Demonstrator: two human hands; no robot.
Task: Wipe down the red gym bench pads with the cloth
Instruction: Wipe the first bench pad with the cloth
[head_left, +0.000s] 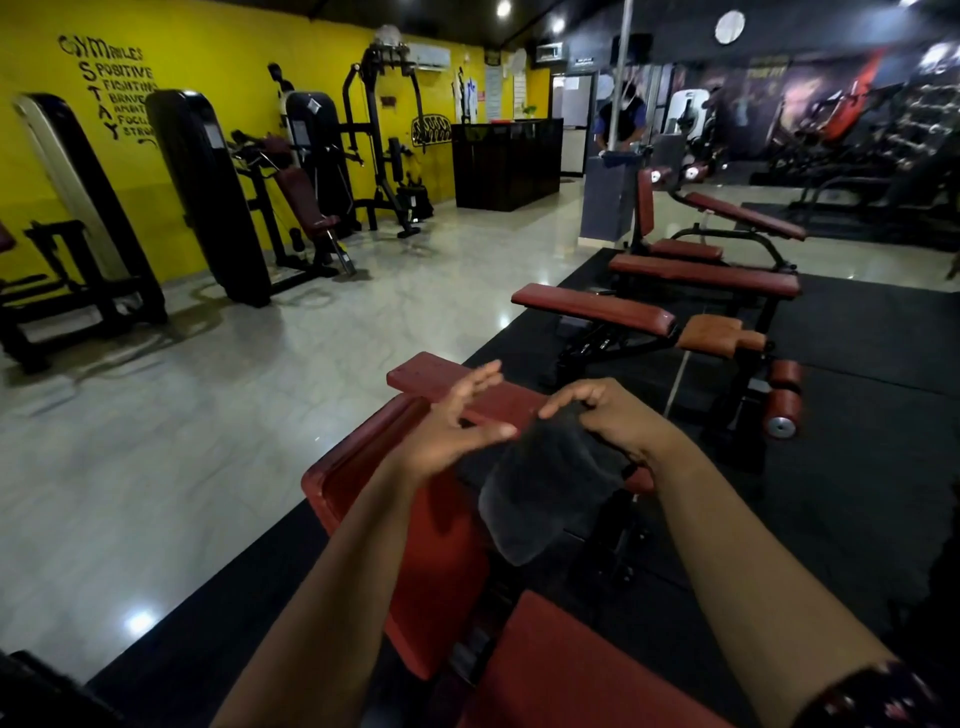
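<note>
Red seat pad (571, 675) sits closest, and the long back pad (436, 551) of the same bench runs away from it. One dark cloth (540, 493) hangs in front of that back pad, pinched at its upper edge by the right hand (608, 415), whose fingers curl over it. The left hand (452, 426) is spread wide and holds nothing; its thumb tip is just beside the cloth, contact unclear. Beyond, on the black mat (857, 364), at least three more red-padded benches (592, 306) stand in a row.

Top of cloth (540, 499) behind right hand (610, 422).
</note>
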